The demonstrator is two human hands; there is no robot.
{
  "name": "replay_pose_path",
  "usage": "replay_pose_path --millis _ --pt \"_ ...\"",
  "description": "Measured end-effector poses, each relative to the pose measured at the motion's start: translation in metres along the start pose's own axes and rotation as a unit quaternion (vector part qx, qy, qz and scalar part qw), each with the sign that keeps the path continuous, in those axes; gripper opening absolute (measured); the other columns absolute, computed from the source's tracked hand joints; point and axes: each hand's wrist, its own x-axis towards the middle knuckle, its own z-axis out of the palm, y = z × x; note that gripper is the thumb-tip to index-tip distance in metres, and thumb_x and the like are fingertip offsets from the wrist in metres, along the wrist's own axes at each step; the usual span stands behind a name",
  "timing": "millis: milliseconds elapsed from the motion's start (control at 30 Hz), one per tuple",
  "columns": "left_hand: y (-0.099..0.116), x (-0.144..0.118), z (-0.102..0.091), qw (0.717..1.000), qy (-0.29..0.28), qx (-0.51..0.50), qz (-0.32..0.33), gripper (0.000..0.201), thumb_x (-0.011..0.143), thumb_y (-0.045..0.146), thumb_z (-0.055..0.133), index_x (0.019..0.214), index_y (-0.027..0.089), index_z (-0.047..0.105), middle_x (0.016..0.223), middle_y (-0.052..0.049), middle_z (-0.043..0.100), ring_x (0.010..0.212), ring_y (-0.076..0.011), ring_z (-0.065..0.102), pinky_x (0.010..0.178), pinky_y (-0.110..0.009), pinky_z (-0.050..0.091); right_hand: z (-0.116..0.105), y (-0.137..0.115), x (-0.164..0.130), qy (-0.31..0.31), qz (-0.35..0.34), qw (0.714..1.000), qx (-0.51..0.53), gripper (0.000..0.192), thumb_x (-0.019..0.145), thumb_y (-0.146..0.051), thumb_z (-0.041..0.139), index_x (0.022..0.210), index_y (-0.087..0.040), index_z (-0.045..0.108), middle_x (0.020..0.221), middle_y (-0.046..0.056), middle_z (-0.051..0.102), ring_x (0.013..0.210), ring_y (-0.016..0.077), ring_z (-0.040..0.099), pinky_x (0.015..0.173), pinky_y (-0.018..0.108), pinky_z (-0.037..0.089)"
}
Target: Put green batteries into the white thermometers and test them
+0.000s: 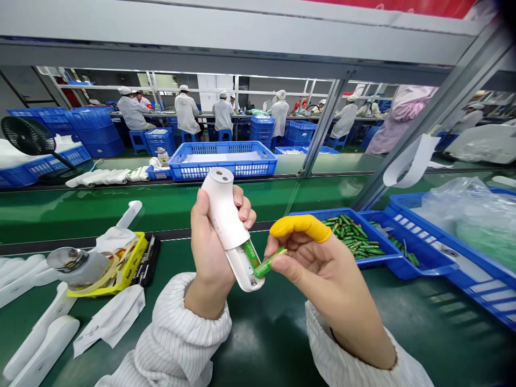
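Battery tray (365, 262) right of device (228, 226); tape holder (121, 269) left.

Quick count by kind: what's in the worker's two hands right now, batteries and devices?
White handheld device, held in the left hand: 1
Green battery already seated in its open compartment: 1
Green battery pinched in the right hand, at the compartment: 1
Yellow finger cot on the right index finger: 1
Total: 4
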Motion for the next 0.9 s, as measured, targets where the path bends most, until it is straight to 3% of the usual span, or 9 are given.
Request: replay_pose_path --millis 167,267,333,467,567,667,800,900 --pt "-0.005 -0.006 0.005 0.999 0.009 0.045 -0.019 0.041 0.097 0.044 0.036 0.072 0.015 0.052 0.071 -0.002 0.043 0.055 -0.0081 0.043 0.050 -0.016 0.043 0.011 0.013 -0.005 0.071 -0.043 0.991 -0.109 0.028 0.077 -0.043 0.079 0.083 -0.020 0.064 0.075 0.001 0.063 0.066 0.0139 0.060 0.061 0.024 0.054" --pt "-0.007 -0.008 0.004 0.998 0.007 0.049 -0.041 0.046 0.097 0.046 0.031 0.071 0.015 0.052 0.066 -0.002 0.041 0.053 -0.0084 0.042 0.049 -0.016 0.042 0.012 0.018 -0.007 0.067 -0.089 0.981 -0.161 0.024 0.082 -0.041 0.075 0.087 -0.021 0.064 0.078 0.001 0.061 0.067 0.0131 0.057 0.062 0.024 0.052" --pt "-0.007 -0.006 0.002 0.999 0.024 0.036 -0.008 0.046 0.099 0.043 0.028 0.072 0.014 0.053 0.066 -0.002 0.041 0.055 -0.0084 0.042 0.050 -0.015 0.043 0.013 0.019 -0.007 0.029 -0.126 0.971 -0.203 0.025 0.084 -0.038 0.073 0.100 -0.022 0.063 0.090 0.002 0.061 0.075 0.0143 0.058 0.070 0.025 0.054" --pt "-0.003 0.001 -0.002 0.997 0.065 0.028 0.039 0.040 0.100 0.043 0.034 0.080 0.014 0.055 0.077 -0.002 0.045 0.061 -0.0077 0.046 0.056 -0.016 0.046 0.019 0.021 -0.008 -0.070 -0.168 0.940 -0.287 0.052 0.087 -0.026 0.069 0.132 -0.020 0.044 0.126 0.011 0.052 0.107 0.0205 0.058 0.091 0.030 0.054" --pt "-0.002 0.006 -0.005 0.994 0.071 0.039 0.070 0.037 0.100 0.043 0.035 0.086 0.014 0.054 0.081 -0.002 0.046 0.065 -0.0074 0.047 0.060 -0.016 0.047 0.024 0.027 -0.006 -0.037 -0.226 0.918 -0.324 0.048 0.089 -0.007 0.055 0.134 -0.015 0.041 0.130 0.014 0.051 0.119 0.0200 0.054 0.101 0.029 0.049" --pt "-0.003 0.009 -0.009 0.994 0.046 0.053 0.088 0.031 0.099 0.044 0.041 0.093 0.016 0.054 0.085 -0.002 0.049 0.070 -0.0080 0.052 0.067 -0.018 0.051 0.023 0.033 -0.001 0.040 -0.274 0.901 -0.335 0.041 0.087 0.000 0.051 0.126 -0.013 0.049 0.121 0.014 0.058 0.116 0.0190 0.056 0.102 0.029 0.048" --pt "-0.003 0.008 -0.012 0.994 -0.027 0.091 0.052 0.031 0.092 0.051 0.054 0.104 0.023 0.056 0.099 -0.002 0.057 0.080 -0.0120 0.062 0.068 -0.022 0.055 0.014 0.034 0.004 0.094 -0.281 0.900 -0.319 0.031 0.088 -0.002 0.054 0.116 -0.014 0.058 0.114 0.011 0.063 0.109 0.0187 0.061 0.094 0.029 0.052" --pt "-0.001 0.006 -0.014 0.986 -0.111 0.119 0.033 0.034 0.094 0.050 0.050 0.114 0.024 0.056 0.118 -0.006 0.061 0.099 -0.0179 0.065 0.082 -0.027 0.057 0.007 0.029 0.004 0.127 -0.221 0.929 -0.268 0.027 0.088 -0.009 0.062 0.113 -0.018 0.061 0.108 0.006 0.068 0.099 0.0179 0.066 0.087 0.028 0.055"
